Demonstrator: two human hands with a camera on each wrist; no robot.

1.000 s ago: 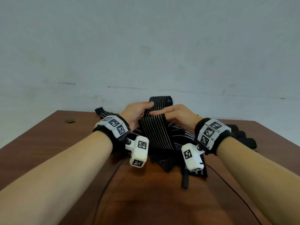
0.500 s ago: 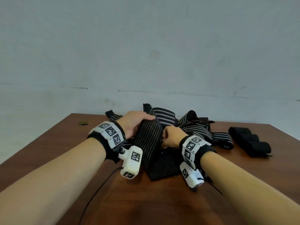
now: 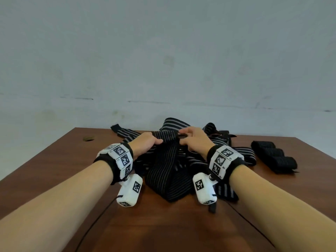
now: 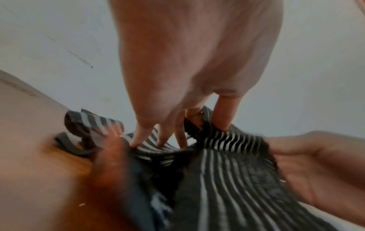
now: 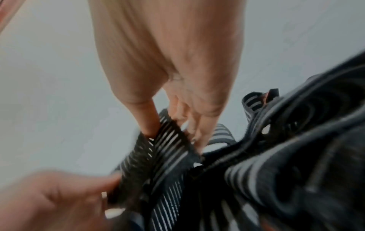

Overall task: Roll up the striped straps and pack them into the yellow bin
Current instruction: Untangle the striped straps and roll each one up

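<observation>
Head view: I see my left hand (image 3: 148, 142) and right hand (image 3: 195, 140) hold one striped strap (image 3: 164, 171) over the loose pile (image 3: 234, 153) on the table (image 3: 163, 230); three rolled straps (image 3: 272, 159) lie at right; no yellow bin shows.
Left wrist: grip pinches the strap's end.
Right wrist: grip pinches it likewise; rolling barely begun, I judge.

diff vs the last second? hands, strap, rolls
The right hand came back up from low on the strap to its top edge, pinching it again beside the left hand. The left hand kept its grip on that edge. Pile, rolls and table look unchanged.
</observation>
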